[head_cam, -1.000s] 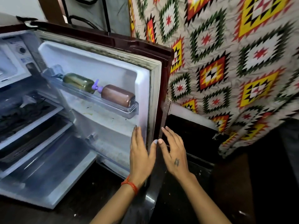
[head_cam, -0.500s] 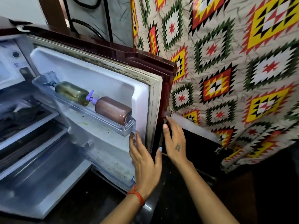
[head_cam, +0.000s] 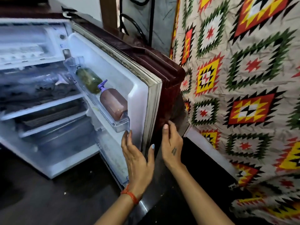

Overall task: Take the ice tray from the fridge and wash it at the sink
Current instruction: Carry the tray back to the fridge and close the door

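Observation:
The small fridge stands open, its maroon door (head_cam: 113, 75) swung towards me. My left hand (head_cam: 138, 161) lies on the door's white inner face, low down, with the thumb wrapped round the door edge. My right hand (head_cam: 172, 146) rests flat on the door's dark outer side, fingers straight. At the top left is the freezer compartment (head_cam: 24, 46); a blurred white ridged shape inside it could be the ice tray, but I cannot tell. No sink is in view.
A clear door shelf (head_cam: 120, 125) holds a green bottle (head_cam: 89, 80) and a brown pump bottle (head_cam: 113, 104) lying down. White fridge shelves (head_cam: 42, 106) carry dark items. A patterned cloth (head_cam: 243, 78) hangs close on the right. Below is dark floor (head_cam: 48, 200).
Both hands moved up and closed in on the door's edge, the left onto the inner face, the right onto the outer side. The freezer compartment has come into view.

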### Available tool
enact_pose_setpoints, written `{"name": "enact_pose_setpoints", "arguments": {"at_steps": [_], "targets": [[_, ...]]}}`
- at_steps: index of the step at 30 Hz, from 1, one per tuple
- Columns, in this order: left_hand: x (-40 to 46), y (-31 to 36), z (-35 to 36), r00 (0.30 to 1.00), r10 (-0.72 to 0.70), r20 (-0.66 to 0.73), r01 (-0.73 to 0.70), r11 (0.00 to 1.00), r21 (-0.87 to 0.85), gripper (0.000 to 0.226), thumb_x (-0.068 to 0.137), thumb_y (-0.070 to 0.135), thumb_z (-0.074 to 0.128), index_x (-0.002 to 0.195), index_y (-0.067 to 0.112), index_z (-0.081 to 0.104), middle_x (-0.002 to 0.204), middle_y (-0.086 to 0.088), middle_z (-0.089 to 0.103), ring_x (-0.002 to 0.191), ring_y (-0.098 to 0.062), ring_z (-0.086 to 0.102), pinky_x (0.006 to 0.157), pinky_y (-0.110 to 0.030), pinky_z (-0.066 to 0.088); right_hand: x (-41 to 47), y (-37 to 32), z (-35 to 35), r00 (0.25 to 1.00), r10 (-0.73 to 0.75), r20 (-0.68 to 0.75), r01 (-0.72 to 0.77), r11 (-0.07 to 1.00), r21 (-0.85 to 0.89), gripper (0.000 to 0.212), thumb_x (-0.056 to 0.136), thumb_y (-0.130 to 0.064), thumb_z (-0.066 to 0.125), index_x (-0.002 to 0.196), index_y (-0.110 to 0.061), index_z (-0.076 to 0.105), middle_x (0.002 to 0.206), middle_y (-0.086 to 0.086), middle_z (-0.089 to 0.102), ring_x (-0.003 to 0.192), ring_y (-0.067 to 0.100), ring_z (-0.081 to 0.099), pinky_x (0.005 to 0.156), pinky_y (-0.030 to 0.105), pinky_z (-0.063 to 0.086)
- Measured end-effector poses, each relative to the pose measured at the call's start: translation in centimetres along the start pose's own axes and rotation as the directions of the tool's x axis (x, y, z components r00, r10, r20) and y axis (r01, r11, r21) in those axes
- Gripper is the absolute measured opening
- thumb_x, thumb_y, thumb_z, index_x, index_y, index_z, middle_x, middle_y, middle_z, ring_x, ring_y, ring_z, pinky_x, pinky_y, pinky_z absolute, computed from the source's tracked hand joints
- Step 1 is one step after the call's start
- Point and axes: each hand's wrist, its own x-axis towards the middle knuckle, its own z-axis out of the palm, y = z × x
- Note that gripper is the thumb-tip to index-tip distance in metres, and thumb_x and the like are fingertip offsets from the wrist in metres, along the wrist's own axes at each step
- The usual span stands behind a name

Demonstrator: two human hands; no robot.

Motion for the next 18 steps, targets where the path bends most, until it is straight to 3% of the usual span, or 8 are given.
{"name": "enact_pose_setpoints", "arguments": {"at_steps": [2,4,11,13,15,18], "targets": [[-0.4,0.1,0.0,0.999,-0.027,-0.047,0.028,0.999,0.030,0.071,0.087,0.041,0.050,0.145,0.024,0.012,0.151,-0.016,0.019,0.142,-0.019,0.014,0.116,-0.018,0.011,-0.2,0.2,-0.2,0.997,-0.066,0.035,0.065,0.998,0.020,0.060,0.095,-0.055,0.030,0.118,-0.008,0.060,0.097,-0.005,0.062,0.087,-0.009,0.046,0.071,-0.007,0.028],[-0.8,0.4,-0.2,0.994,-0.061,-0.090,0.065,0.997,0.050,0.073,0.087,0.042,0.049,0.146,0.017,0.014,0.152,-0.017,0.018,0.141,-0.013,0.011,0.112,-0.008,0.004,-0.5,0.3,-0.2,0.990,-0.110,0.082,0.108,0.994,0.036,0.067,0.091,-0.062,0.025,0.115,-0.011,0.061,0.095,0.003,0.068,0.087,0.001,0.053,0.070,-0.005,0.030],[-1.7,0.1,-2.3,0.970,-0.108,-0.216,0.138,0.982,0.130,0.082,0.087,0.051,0.043,0.150,0.017,0.001,0.159,-0.006,-0.006,0.144,0.000,-0.008,0.112,-0.007,-0.001,-3.0,-1.0,0.9,0.949,-0.238,0.205,0.208,0.966,0.155,0.042,0.093,-0.039,0.043,0.117,-0.012,0.065,0.108,0.001,0.070,0.092,0.007,0.062,0.076,-0.002,0.038],[-1.7,-0.2,-3.2,0.960,-0.120,-0.252,0.164,0.973,0.160,0.084,0.088,0.051,0.043,0.148,0.019,-0.007,0.159,-0.005,-0.006,0.146,-0.007,-0.007,0.116,-0.016,0.001,-3.8,-1.4,1.5,0.920,-0.296,0.258,0.251,0.949,0.192,0.039,0.093,-0.035,0.046,0.119,-0.012,0.065,0.111,-0.006,0.068,0.096,0.004,0.062,0.081,0.004,0.043],[-1.7,-0.6,-4.4,0.946,-0.160,-0.280,0.211,0.964,0.163,0.085,0.089,0.049,0.044,0.148,0.019,-0.010,0.159,-0.004,-0.003,0.147,-0.017,-0.001,0.120,-0.033,0.009,-4.4,-1.8,2.3,0.888,-0.352,0.295,0.296,0.930,0.217,0.034,0.093,-0.030,0.049,0.117,-0.013,0.066,0.113,-0.009,0.066,0.102,0.003,0.061,0.087,0.016,0.049],[-1.9,-1.5,-6.4,0.928,-0.154,-0.339,0.227,0.956,0.185,0.083,0.090,0.048,0.038,0.149,0.012,-0.007,0.158,-0.002,-0.001,0.147,-0.019,0.005,0.119,-0.038,0.014,-4.8,-2.6,3.5,0.881,-0.400,0.253,0.342,0.907,0.244,0.025,0.091,-0.024,0.054,0.111,-0.015,0.066,0.102,-0.006,0.068,0.096,0.006,0.060,0.083,0.026,0.051]]}}
